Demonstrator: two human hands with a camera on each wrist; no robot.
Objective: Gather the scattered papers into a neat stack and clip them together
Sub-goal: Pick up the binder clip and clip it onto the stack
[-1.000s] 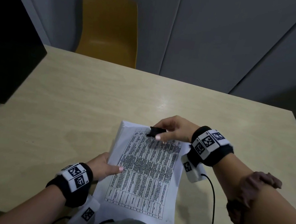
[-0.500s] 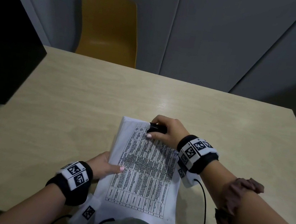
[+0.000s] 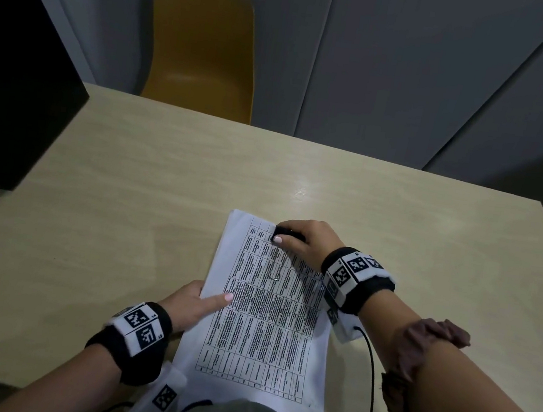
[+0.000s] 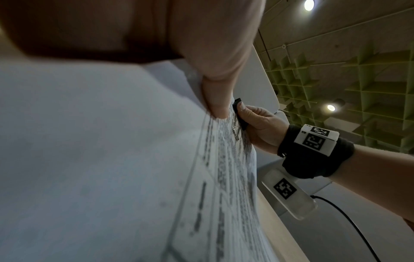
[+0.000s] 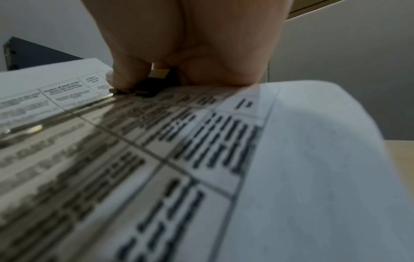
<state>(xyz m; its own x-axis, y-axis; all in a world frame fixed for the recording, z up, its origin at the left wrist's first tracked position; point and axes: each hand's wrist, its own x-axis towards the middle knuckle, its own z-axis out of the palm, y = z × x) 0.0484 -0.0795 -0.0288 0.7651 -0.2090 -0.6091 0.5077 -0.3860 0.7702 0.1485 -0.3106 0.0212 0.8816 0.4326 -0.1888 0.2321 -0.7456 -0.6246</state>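
now the small black binder clip [image 3: 289, 234] is pinched by the right hand [image 3: 306, 243] at the far edge of the white printed paper stack [image 3: 270, 309] on the pale wooden table [image 3: 125, 204]; the stack's left edge is gripped by the left hand [image 3: 193, 302]. edges should be kept flush, the clip seated fully.

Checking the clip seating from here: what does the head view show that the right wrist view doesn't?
Only the head view shows the left hand holding the paper stack's left edge, the yellow chair behind the table, and the clip's silver handle flat on the page. Only the right wrist view shows, close up, the fingers bearing on the black binder clip. Both show the right hand on the clip at the stack's far edge.
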